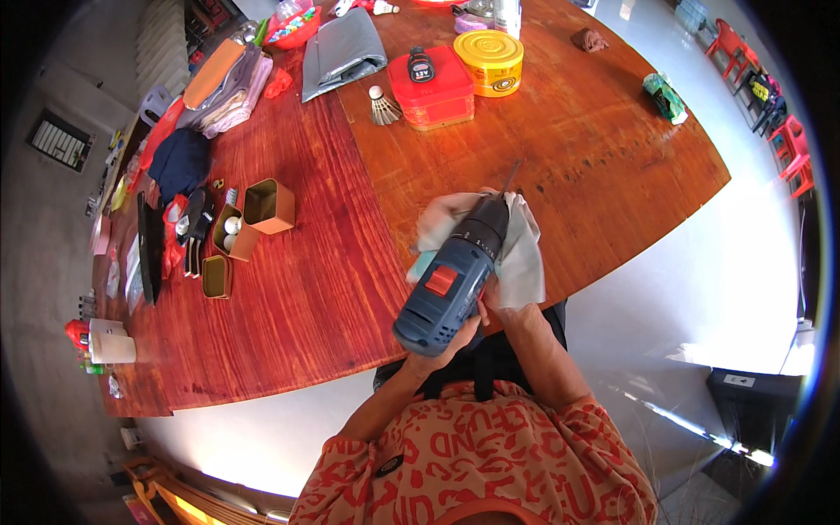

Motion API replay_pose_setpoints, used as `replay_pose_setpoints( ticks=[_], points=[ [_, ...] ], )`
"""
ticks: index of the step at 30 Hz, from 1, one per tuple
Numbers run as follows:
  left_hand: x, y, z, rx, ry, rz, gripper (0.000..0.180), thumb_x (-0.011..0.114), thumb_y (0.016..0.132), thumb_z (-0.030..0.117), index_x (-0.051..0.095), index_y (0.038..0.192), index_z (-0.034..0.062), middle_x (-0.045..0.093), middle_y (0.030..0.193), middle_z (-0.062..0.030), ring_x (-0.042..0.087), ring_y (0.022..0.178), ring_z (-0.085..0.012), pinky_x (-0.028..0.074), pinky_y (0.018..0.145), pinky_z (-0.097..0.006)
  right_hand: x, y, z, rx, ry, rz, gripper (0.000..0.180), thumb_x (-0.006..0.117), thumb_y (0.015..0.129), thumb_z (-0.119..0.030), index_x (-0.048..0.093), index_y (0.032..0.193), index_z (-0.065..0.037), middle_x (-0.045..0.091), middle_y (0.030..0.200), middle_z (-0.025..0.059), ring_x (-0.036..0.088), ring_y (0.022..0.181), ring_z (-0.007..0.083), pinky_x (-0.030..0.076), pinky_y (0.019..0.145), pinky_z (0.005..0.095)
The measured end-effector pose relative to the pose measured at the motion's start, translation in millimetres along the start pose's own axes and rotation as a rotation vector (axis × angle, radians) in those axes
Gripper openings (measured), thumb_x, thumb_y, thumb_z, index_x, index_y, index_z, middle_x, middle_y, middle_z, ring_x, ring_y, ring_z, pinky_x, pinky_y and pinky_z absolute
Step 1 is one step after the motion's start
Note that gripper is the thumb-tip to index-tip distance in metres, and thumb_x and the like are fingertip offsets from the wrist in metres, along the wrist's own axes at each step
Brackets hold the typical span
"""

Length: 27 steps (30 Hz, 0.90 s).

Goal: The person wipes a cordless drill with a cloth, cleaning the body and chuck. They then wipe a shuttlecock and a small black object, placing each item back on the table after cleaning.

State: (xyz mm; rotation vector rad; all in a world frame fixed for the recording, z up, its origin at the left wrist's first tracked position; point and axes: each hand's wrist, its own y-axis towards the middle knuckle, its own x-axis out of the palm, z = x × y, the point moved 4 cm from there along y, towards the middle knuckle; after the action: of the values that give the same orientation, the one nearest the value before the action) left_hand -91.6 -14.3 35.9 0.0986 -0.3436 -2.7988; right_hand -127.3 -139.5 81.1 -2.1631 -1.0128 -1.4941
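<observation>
A dark blue cordless drill [448, 282] with a red switch on top is held over the table's near edge, its thin bit [510, 178] directed away from me. My left hand [455, 344] is closed round its handle, mostly beneath the body. A pale cloth [523, 249] shows on both sides of the drill's black chuck [483, 224]. My right hand [505, 302] grips this cloth beside and under the drill; its fingers are largely covered. Whether the cloth touches the chuck all round cannot be seen.
On the reddish wooden table [324, 297] stand a red box [437, 105], a yellow round tin [490, 74] and a shuttlecock [383, 107]. Open tins [269, 207], folded cloths [232, 87] and a grey bag [346, 52] lie leftward. A green packet [665, 96] sits near the right edge.
</observation>
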Motion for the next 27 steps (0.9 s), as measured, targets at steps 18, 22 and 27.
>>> replay_pose_setpoints(
  ticks=[18, 22, 27],
  points=[
    [-16, 19, 31, -0.668, -0.603, 0.089, 0.071, 0.083, 0.065, 0.007, 0.046, 0.125, -0.0037, 0.064, 0.099, -0.0103, 0.065, 0.085, -0.0189, 0.058, 0.069, -0.035, -19, 5, -17, -0.088, -0.465, 0.26, 0.017, 0.063, 0.088, -0.012, 0.054, 0.101, -0.006, 0.061, 0.085, 0.0026, 0.06, 0.077, 0.0108, 0.05, 0.064, 0.0268],
    [-7, 7, 6, -0.659, -0.405, 0.215, 0.06, 0.081, 0.067, 0.005, 0.051, 0.118, -0.0008, 0.065, 0.088, -0.0085, 0.065, 0.066, -0.0149, 0.057, 0.056, -0.028, -5, 6, -17, -0.184, -0.9, 0.131, 0.028, 0.063, 0.089, -0.017, 0.05, 0.11, -0.003, 0.061, 0.086, 0.0065, 0.059, 0.079, 0.012, 0.048, 0.064, 0.0272],
    [-4, 6, -10, -0.408, -0.499, 0.293, 0.058, 0.075, 0.07, -0.002, 0.051, 0.122, 0.0021, 0.064, 0.103, -0.0101, 0.066, 0.085, -0.0205, 0.057, 0.072, -0.034, 22, -6, -13, -0.571, -1.62, -0.046, 0.048, 0.064, 0.083, -0.013, 0.041, 0.122, 0.003, 0.056, 0.107, 0.0246, 0.063, 0.087, 0.0372, 0.051, 0.067, 0.04]
  ],
)
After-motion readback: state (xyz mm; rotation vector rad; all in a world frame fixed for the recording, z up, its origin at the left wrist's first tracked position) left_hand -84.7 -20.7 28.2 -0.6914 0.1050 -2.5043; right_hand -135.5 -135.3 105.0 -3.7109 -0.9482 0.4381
